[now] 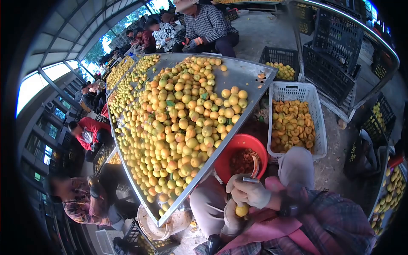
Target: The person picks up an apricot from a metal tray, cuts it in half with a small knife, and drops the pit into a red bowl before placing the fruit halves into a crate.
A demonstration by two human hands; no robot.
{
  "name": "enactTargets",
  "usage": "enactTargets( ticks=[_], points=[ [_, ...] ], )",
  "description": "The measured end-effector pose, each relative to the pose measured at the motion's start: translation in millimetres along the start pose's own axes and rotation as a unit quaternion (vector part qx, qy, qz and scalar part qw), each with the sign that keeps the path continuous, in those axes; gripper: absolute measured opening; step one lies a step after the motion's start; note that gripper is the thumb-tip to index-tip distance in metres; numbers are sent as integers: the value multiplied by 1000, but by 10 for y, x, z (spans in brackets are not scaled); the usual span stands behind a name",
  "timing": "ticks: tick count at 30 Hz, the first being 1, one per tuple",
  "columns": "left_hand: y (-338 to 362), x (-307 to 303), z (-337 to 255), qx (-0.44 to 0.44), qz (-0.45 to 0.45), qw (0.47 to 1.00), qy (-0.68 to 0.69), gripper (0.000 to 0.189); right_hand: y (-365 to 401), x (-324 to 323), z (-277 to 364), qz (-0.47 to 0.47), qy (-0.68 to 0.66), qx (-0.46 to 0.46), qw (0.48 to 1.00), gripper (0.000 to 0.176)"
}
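Observation:
My gloved right hand (250, 192) is wrapped round a small hand tool (255, 168), with a shiny metal part at the fingers and a curved, reddish-and-pale length sticking up. Just below it, my gloved left hand (231, 219) grips a yellow apricot (242, 210). The two hands are close together, right above left, over my lap. Beyond them a red bucket (222, 163) holds reddish-brown bits, probably pits. A white plastic crate (321, 127) to its right is full of opened apricot halves (293, 123).
A metal-edged table (250, 91) bears a large heap of whole apricots (178, 114). Under its near corner stands a white bucket (178, 223). Black crates (329, 70) are stacked at right. Other people (210, 25) sit around the table and to the left (87, 199).

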State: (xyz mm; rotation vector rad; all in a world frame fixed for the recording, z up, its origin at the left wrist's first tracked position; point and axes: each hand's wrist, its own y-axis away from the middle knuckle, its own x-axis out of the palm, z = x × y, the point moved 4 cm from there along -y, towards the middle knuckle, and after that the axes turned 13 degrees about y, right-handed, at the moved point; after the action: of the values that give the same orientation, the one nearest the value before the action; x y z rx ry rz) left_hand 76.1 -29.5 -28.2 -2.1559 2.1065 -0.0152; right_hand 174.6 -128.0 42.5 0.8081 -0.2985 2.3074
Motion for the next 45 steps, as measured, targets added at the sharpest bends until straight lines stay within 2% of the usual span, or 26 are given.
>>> enactTargets(
  ticks=[2,5,9,11,12,13,14,15,16,17,18,19,21,23,25,28,30,33,36,39,40,41,42,43,44,45],
  points=[
    [-25,-25,-18,16,-42,999,-4,51,-89,12,-118,-16,-26,8,1000,23],
    [-85,13,-235,34,-41,998,-25,54,-168,0,-210,-10,-34,42,998,18],
    [-56,0,-281,-2,-38,999,-17,55,-240,-56,-383,4,-14,43,999,12],
    [-12,21,-193,-78,-39,992,86,39,-209,-11,-336,9,217,-37,975,6],
    [-19,15,-186,-78,-39,992,87,39,-176,-10,-334,10,196,-8,981,8],
    [-8,33,-107,-189,-70,940,276,32,-140,22,-300,8,197,-7,980,8],
    [14,91,-42,-292,-97,838,452,30,-101,69,-241,16,304,-36,952,8],
    [-5,78,-46,-292,-94,837,453,30,-73,111,-190,24,406,-65,911,8],
    [3,106,-45,-331,-91,728,593,27,-62,124,-161,21,426,-72,902,8],
    [18,152,-59,-359,-87,596,713,35,-38,140,-146,20,427,-72,901,8],
    [128,18,313,-268,-71,865,418,25,-11,159,-147,17,381,-67,922,7],
    [128,14,356,-267,-69,865,418,25,7,170,-157,14,335,-63,940,6],
    [180,-53,450,-239,-69,886,390,26,33,148,-170,12,332,-95,938,4],
    [165,-30,508,-211,-72,905,362,26,74,163,-167,33,425,-162,890,6],
    [195,-58,558,-183,-76,922,333,26,80,150,-238,59,395,-158,903,8],
    [176,-153,653,-140,-83,944,287,27,108,195,-183,57,425,-185,884,9],
    [-62,31,623,-112,-88,956,256,27,136,269,-60,93,430,-223,870,11],
    [48,-18,725,-71,-98,971,207,27,170,308,-46,135,448,-185,864,11],
    [7,-56,742,-33,-112,980,159,28,136,279,-136,148,451,-196,858,11],
    [240,-144,818,-15,-138,984,110,28,34,237,-15,95,456,-193,863,7],
    [26,5,122,-268,-57,904,327,41,26,219,108,39,393,-186,900,5],
    [9,-22,-125,-200,-64,925,315,42,37,199,196,-21,326,-170,930,3],
    [-54,-34,-103,-312,-46,823,473,54,47,156,255,-51,209,-162,963,5],
    [-142,-73,-317,-214,-10,882,419,67,61,103,300,-85,93,-154,980,8],
    [-171,-92,-446,-176,-32,910,374,69,119,136,323,-132,81,-155,976,10],
    [-126,-102,-425,-170,-37,892,417,74,115,134,384,-176,75,-167,967,12]
  ],
)
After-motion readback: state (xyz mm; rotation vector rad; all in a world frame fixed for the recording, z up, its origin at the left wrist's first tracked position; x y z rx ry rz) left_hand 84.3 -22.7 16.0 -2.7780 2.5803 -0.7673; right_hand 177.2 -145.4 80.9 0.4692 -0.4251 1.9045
